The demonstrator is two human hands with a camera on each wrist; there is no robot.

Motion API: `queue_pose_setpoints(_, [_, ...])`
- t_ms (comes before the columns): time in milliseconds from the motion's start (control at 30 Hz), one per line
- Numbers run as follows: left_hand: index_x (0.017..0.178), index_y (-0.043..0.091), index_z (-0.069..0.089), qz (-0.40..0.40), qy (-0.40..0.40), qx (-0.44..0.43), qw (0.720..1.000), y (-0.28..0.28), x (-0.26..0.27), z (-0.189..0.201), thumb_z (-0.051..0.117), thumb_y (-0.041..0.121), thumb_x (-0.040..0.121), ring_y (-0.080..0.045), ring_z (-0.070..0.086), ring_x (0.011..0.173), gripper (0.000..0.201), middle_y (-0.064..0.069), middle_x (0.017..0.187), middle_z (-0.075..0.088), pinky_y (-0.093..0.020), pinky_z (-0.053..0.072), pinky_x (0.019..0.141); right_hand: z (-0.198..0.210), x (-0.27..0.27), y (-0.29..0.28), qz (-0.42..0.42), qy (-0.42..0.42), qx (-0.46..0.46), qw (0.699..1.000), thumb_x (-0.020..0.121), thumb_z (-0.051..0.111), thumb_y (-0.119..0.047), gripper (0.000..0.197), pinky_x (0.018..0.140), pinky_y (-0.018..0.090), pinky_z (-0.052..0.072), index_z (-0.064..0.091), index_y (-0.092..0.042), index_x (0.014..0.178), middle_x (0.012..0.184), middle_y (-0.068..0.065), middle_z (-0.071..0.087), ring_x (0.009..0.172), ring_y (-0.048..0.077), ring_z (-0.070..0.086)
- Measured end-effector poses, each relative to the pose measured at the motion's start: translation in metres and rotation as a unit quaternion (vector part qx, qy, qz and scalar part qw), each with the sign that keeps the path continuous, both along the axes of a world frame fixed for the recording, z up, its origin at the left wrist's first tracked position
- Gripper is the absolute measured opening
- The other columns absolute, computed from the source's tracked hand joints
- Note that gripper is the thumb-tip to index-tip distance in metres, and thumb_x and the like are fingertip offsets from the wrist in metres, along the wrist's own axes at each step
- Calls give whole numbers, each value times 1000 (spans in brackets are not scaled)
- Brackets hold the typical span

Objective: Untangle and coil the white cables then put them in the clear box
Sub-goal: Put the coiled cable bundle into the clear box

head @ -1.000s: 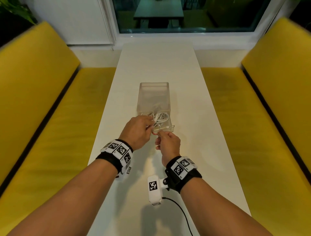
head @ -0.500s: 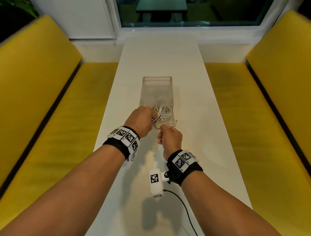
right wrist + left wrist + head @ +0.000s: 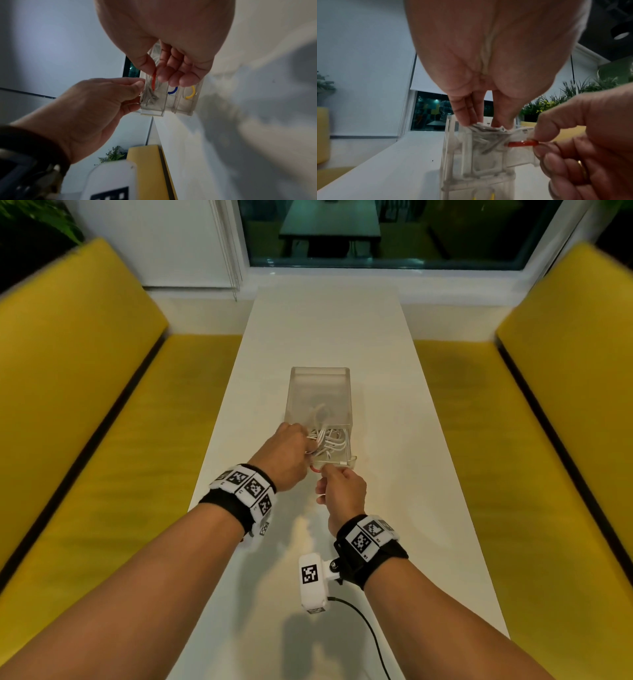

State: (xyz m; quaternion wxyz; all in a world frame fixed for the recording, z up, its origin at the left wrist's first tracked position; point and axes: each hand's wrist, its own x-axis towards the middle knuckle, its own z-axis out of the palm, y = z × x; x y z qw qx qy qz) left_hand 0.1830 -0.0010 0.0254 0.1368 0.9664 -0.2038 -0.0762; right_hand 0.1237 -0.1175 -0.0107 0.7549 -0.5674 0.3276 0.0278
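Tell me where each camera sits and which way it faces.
Head: on the head, facing forward and down the table at the clear box; both forearms, the left hand and right hand show.
Left wrist: palm-side, looking along the left hand to fingers on the white cables.
Right wrist: palm-side, looking along the right hand to fingers pinching the red ring.
Shared: wrist views show the other hand and the clear box.

1. The left wristband [image 3: 244,487] carries several square black-and-white code markers; the tiny characters beside them are too small to read.
2. The right wristband [image 3: 368,534] carries such markers too, and its small print is unclear.
3. The white camera housing [image 3: 312,582] bears one marker.
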Motion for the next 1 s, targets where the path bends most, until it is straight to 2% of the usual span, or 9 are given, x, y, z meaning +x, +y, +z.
queue_pose_setpoints(100, [80, 17, 75, 45, 10, -23, 999, -2, 2, 5, 67, 32, 93, -24, 56, 93, 22, -6, 87, 65, -33, 42, 72, -1, 0, 1, -1, -4, 0, 1000, 86, 60, -5, 6, 47, 26, 37, 65, -4, 85, 60, 7, 56, 52, 16, 47])
queue_pose_setpoints(200, [63, 15, 69, 65, 7, -28, 997, -10, 1, 11, 72, 45, 88, -17, 49, 72, 39, -3, 71, 61, -31, 36, 63, -3, 0, 1, 6, -11, -7, 1000, 90, 64, -12, 11, 47, 26, 39, 64, -4, 83, 61, 7, 56, 53, 17, 48])
queue_pose_setpoints(300, [62, 13, 68, 78, -1, -18, 997, -16, -1, 16, 75, 48, 85, -17, 47, 66, 42, -2, 65, 58, -32, 38, 61, -7, 0, 0, 5, -20, -19, 1000, 93, 66, -18, 20, 47, 25, 41, 63, -5, 78, 61, 7, 57, 54, 17, 49])
queue_pose_setpoints(433, [50, 19, 50, 114, -8, -15, 993, -25, -6, 18, 78, 44, 83, -21, 47, 61, 50, -2, 57, 51, -31, 37, 56, -6, 1, -1, 0, -21, -18, 1000, 95, 65, -18, 21, 46, 23, 41, 64, -4, 79, 61, 6, 57, 54, 16, 49])
queue_pose_setpoints(633, [51, 17, 52, 153, 28, -27, 987, -31, -2, 20, 80, 39, 83, -18, 50, 54, 48, -4, 57, 54, -27, 34, 50, -4, 3, -2, -4, -24, -18, 1000, 94, 66, -22, 24, 46, 24, 41, 64, -3, 79, 58, 5, 57, 51, 15, 48])
queue_pose_setpoints(700, [53, 17, 52, 164, 37, -25, 985, -34, 0, 22, 82, 37, 82, -22, 59, 58, 46, -3, 59, 55, -26, 37, 51, -3, 3, -2, -6, -23, -17, 1000, 95, 66, -23, 25, 46, 24, 41, 64, -3, 78, 58, 6, 57, 52, 15, 48])
queue_pose_setpoints(833, [76, 12, 61, 172, 38, -16, 984, -40, 2, 25, 83, 34, 81, -30, 68, 83, 32, -8, 73, 62, -31, 45, 62, -3, 2, -1, -7, -22, -15, 1000, 94, 67, -24, 27, 47, 25, 42, 62, -5, 75, 58, 5, 57, 52, 15, 49])
queue_pose_setpoints(933, [98, 8, 63, 177, 9, 11, 984, -46, 0, 25, 71, 14, 88, -32, 64, 101, 14, -15, 100, 69, -34, 47, 74, -4, 0, 1, 2, -20, -15, 1000, 93, 62, -15, 22, 48, 25, 42, 59, -6, 73, 61, 8, 58, 54, 17, 50])
queue_pose_setpoints(1000, [105, 6, 61, 173, -10, 27, 985, -50, -1, 24, 62, 6, 89, -33, 61, 106, 16, -16, 107, 67, -34, 44, 75, -4, -2, 2, 3, -19, -11, 1000, 94, 60, -12, 22, 47, 25, 41, 58, -6, 73, 62, 8, 58, 53, 16, 50])
